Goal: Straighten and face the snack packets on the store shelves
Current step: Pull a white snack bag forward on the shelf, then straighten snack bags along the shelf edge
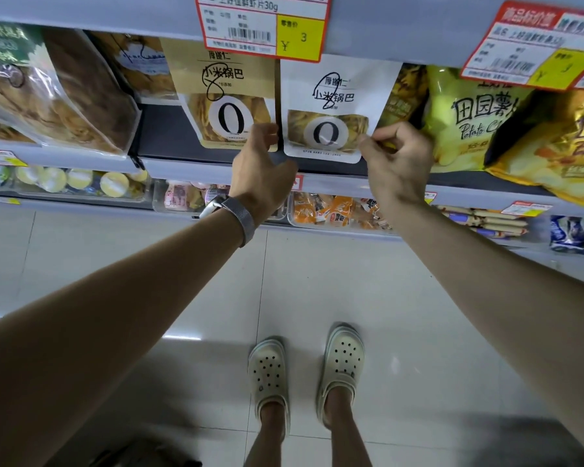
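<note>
A white snack packet (338,96) with a large "O" stands upright at the shelf's front edge. My right hand (397,163) pinches its lower right edge. My left hand (265,163), with a watch on the wrist, has its fingers curled at the packet's lower left edge, in the gap beside a tan packet (223,92) of the same brand. Whether the left fingers grip the white packet or only touch it is unclear.
Yellow potato chip bags (469,123) lean on the right, one tipped over the shelf edge (547,143). Clear-windowed snack bags (64,96) lie slanted on the left. Price tags (263,25) hang from the shelf above. Lower shelves (334,210) hold small sweets. Tiled floor lies below.
</note>
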`<action>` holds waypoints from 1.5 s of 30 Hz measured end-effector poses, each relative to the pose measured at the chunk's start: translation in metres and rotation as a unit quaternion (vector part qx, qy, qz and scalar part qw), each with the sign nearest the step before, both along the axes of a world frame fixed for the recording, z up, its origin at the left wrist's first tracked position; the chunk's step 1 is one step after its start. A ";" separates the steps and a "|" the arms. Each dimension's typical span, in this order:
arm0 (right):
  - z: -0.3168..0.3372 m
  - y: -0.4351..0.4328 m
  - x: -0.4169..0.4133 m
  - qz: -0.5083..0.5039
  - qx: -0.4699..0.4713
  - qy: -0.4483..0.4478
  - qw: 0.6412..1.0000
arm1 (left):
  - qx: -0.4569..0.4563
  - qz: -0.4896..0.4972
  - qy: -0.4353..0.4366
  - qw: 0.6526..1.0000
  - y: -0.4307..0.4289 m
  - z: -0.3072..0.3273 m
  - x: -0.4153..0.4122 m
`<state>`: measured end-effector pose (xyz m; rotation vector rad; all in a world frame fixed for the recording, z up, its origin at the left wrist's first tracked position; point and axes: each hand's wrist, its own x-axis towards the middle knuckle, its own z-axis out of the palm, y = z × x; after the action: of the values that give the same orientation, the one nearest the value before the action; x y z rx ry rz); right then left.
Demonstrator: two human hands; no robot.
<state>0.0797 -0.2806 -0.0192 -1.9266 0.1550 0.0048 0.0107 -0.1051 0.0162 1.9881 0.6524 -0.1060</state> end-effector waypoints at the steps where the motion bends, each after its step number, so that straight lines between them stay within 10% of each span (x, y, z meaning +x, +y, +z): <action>1: 0.001 0.001 0.000 0.002 -0.002 0.002 1.000 | 0.003 -0.001 0.001 1.000 0.000 -0.001 0.000; 25: 0.042 -0.030 -0.051 0.148 -0.259 0.123 0.947 | 0.122 -0.226 0.166 0.952 -0.029 0.030 -0.029; 45: 0.064 -0.288 -0.028 0.160 -0.411 0.040 0.897 | 0.221 -0.209 0.142 0.942 -0.207 0.025 0.008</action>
<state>0.0521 -0.5683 0.0450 -2.7845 -0.1376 0.2780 0.0182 -0.3116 0.0417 2.5573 0.4454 -0.5551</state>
